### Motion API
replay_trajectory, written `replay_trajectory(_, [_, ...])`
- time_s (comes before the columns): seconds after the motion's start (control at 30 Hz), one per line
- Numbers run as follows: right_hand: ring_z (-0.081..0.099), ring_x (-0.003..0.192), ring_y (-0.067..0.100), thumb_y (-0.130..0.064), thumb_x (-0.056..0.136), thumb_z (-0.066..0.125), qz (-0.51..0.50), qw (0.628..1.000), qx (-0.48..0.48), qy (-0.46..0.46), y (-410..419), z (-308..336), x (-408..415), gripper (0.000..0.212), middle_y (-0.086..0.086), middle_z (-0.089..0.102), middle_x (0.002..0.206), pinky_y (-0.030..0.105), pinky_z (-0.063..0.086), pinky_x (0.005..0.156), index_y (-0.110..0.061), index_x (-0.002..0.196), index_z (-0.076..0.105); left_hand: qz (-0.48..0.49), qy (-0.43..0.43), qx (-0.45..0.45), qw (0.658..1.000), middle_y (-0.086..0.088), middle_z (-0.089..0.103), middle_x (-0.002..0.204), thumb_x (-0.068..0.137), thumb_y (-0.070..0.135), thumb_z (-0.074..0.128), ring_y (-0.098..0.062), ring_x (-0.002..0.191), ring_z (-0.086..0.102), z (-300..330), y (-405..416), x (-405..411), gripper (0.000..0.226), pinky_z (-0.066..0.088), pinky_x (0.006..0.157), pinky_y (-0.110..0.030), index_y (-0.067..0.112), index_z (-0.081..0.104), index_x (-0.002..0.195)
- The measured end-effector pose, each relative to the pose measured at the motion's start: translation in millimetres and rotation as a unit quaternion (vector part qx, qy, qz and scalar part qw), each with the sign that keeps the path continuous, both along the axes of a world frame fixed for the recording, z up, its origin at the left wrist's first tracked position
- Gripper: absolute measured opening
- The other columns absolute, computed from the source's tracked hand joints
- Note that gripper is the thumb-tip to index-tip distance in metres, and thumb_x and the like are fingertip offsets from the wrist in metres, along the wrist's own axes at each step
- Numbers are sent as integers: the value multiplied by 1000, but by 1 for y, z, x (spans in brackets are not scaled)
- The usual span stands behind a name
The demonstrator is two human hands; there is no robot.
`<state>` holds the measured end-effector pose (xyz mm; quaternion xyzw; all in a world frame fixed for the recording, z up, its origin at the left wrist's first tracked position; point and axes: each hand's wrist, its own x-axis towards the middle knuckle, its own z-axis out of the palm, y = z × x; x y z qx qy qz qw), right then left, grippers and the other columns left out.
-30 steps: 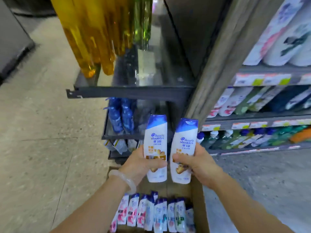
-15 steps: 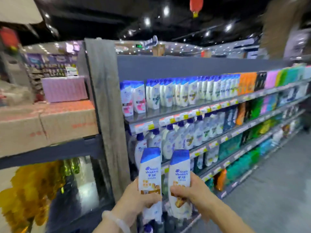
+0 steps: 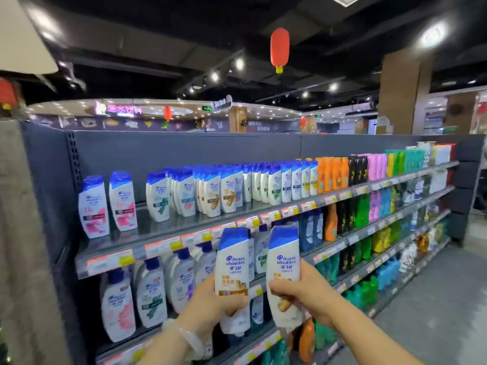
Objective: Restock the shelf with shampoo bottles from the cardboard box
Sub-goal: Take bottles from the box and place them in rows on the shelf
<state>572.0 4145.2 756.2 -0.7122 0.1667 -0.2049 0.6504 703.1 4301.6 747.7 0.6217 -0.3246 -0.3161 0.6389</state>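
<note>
Before shelf [image 3: 168, 234], hands [image 3: 210, 302] [image 3: 308, 293] gripping bottles [image 3: 233, 262] [image 3: 283, 262]

We see two bare forearms entering from the lower edge, one from about seven o'clock and the other from about five o'clock, with no sleeves showing on either. Our left hand [image 3: 210, 301] carries no ring that we can make out. Just below it, on the wrist, sits a pale, translucent, smooth round bangle [image 3: 188, 339] of a jade-like white, thick and glossy, catching the shop lights. Our right hand [image 3: 307, 293] and its wrist are bare, with no watch, band or glove on them.
</note>
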Motion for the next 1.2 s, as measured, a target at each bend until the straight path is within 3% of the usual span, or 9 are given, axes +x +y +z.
replay_trajectory(0.07, [56,71,34,-2,77,70,13,1000,0,-6,-30,5,2,29,7,66,71,33,53,54,-7,102,56,20,13,4,1000,2,63,54,61,-8,75,-7,46,56,4,-22,-3,35,44,46,-19,6,56,88])
replay_trajectory(0.2, [60,53,17,3,79,67,39,999,12,-12,-65,8,20,22,9,65,72,30,55,51,-6,96,56,53,-11,16,998,2,60,52,72,-10,70,-8,44,55,11,-49,5,25,44,47,-20,6,54,82])
replay_trajectory(0.3, [59,54,21,1,78,68,58,998,23,-11,-86,4,38,26,9,66,70,31,55,51,-1,101,56,85,-30,10,996,3,60,51,72,-11,69,-7,43,54,20,-65,17,25,44,46,-18,6,54,82])
replay_trajectory(0.53, [58,45,17,2,78,68,106,993,39,-16,-136,7,99,29,9,65,67,31,55,48,-4,102,52,131,-43,-16,990,-4,64,63,64,-6,76,-14,56,59,26,-98,54,30,50,56,-24,11,59,82])
replay_trajectory(0.63, [59,47,18,4,77,68,111,993,33,-30,-156,16,134,29,9,63,66,30,54,45,-4,100,53,160,-36,-29,986,-4,65,66,72,-11,69,-17,62,60,25,-114,80,27,51,60,-26,9,58,86])
replay_trajectory(0.8, [55,41,18,2,78,68,121,991,14,-50,-190,43,194,24,11,64,68,27,52,44,-10,93,53,186,-42,-40,981,3,64,58,74,-13,66,-6,50,59,36,-139,119,28,48,50,-18,10,57,86])
replay_trajectory(1.03, [58,48,12,2,80,66,144,984,-10,-106,-212,81,280,18,9,62,68,22,51,41,-3,94,57,233,-48,-45,970,2,63,58,74,-12,67,-3,47,60,43,-162,152,26,46,46,-14,10,57,84])
replay_trajectory(1.1, [60,46,8,2,80,66,149,983,-22,-101,-217,80,300,15,8,62,68,21,52,42,-8,88,58,250,-53,-48,966,1,64,60,73,-12,67,-7,51,59,44,-167,160,26,48,51,-18,9,58,84])
replay_trajectory(1.2, [63,54,8,-3,77,70,148,984,-49,-85,-226,70,322,32,7,66,79,23,53,48,-2,107,57,274,-50,-53,959,-9,64,71,73,-13,67,-18,65,59,46,-173,167,26,49,64,-30,7,59,88])
